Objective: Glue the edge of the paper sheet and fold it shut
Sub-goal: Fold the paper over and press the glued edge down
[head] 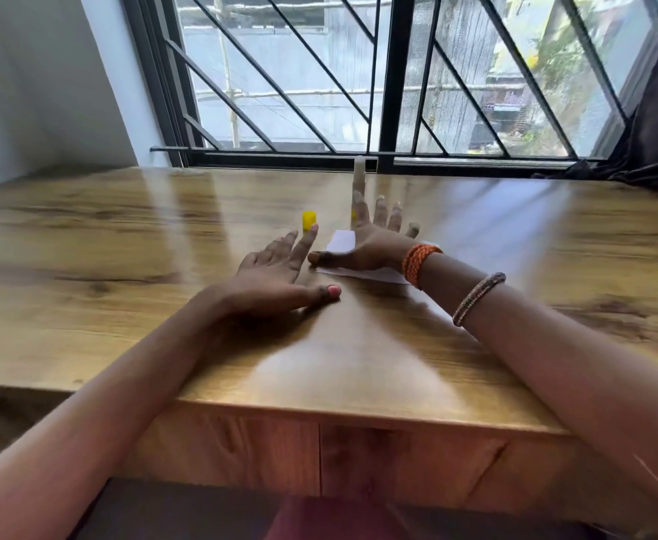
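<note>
From the head camera I count two hands on the wooden table (pixel 124 243). My left hand (pixel 276 274) lies flat, fingers spread wide, holding nothing. My right hand (pixel 370 239) is also splayed wide, palm pressing down on the one white paper sheet (pixel 343 240), which lies mid-table beneath it. One yellow cap (pixel 309 220) stands just beyond the left fingertips. One uncapped glue stick (pixel 359 173) stands upright behind the right hand. Two bracelets (pixel 420 263) circle the right wrist.
</note>
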The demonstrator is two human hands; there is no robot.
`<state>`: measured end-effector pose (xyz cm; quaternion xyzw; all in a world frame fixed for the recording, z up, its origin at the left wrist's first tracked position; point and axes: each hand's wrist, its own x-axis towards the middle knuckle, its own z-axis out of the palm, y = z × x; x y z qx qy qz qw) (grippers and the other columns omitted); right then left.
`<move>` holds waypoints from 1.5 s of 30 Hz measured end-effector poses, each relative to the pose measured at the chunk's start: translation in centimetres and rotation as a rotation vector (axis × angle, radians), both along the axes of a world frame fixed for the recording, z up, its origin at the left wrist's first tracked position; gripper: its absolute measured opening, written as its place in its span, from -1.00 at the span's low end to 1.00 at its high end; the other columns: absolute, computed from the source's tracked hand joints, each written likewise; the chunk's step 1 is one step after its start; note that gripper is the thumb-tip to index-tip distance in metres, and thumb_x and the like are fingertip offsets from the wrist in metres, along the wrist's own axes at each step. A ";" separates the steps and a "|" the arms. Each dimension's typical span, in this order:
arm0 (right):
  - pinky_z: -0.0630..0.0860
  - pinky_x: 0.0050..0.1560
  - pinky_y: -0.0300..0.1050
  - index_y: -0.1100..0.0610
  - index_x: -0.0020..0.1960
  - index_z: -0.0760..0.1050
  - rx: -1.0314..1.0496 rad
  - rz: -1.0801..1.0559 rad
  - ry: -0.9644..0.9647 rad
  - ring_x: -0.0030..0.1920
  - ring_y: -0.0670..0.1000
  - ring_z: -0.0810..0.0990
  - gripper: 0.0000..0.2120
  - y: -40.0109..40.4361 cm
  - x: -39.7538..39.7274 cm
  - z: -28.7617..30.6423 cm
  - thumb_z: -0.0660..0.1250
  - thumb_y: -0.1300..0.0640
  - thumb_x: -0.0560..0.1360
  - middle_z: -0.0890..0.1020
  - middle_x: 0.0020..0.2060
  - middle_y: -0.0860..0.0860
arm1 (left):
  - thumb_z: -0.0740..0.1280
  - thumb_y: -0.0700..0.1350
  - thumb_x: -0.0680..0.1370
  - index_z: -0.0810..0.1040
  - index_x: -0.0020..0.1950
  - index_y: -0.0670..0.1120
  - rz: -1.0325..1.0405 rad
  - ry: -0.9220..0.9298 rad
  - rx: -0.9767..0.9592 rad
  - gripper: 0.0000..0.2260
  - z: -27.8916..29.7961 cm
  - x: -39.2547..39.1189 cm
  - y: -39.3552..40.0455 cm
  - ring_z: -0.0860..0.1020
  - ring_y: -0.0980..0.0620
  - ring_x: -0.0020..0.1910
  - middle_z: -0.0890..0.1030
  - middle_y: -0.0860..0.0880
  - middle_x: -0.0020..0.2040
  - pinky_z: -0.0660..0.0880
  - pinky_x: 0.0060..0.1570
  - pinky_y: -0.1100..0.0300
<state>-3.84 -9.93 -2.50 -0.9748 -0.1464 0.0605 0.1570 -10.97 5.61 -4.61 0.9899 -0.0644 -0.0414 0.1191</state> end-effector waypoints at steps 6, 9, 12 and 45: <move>-0.24 0.45 0.32 0.03 0.48 -0.48 -0.051 -0.011 0.060 0.48 0.25 -0.38 0.20 -0.6 -1.5 -0.1 0.24 -0.50 0.26 -0.37 0.50 0.16 | 0.10 0.21 0.41 0.32 0.23 0.04 -0.029 -0.456 -0.044 -0.55 -0.3 -3.7 -1.7 0.29 0.06 0.36 0.44 0.05 0.25 0.04 0.32 0.04; -0.23 0.47 0.26 0.02 0.49 -0.45 -0.083 -0.014 0.076 0.50 0.25 -0.32 0.19 -0.8 -1.6 0.1 0.20 -0.52 0.26 -0.34 0.51 0.15 | 0.17 0.09 0.42 0.41 0.23 0.07 -0.023 -0.610 -0.086 -0.62 -0.2 -5.0 -1.9 0.45 0.11 0.26 0.57 0.09 0.17 0.04 0.31 0.07; -0.17 0.45 0.23 0.03 0.50 -0.43 -0.108 -0.019 0.065 0.52 0.27 -0.20 0.14 -1.1 -1.4 0.5 0.17 -0.51 0.30 -0.30 0.52 0.17 | 0.14 0.13 0.41 0.48 0.23 0.12 -0.031 -0.623 -0.113 -0.58 0.2 -5.2 -1.8 0.46 0.09 0.14 0.58 0.12 0.02 0.08 0.14 0.16; -0.07 0.47 0.22 0.13 0.53 -0.28 0.086 -0.411 -0.123 0.49 0.31 -0.04 0.09 -1.8 3.9 -0.6 0.29 -0.38 0.36 -0.02 0.50 0.28 | 0.02 0.23 0.36 0.58 0.15 0.15 -0.083 -0.476 0.034 -0.49 0.6 -3.6 -2.2 0.31 0.05 0.13 0.43 0.08 -0.03 0.02 -0.04 0.13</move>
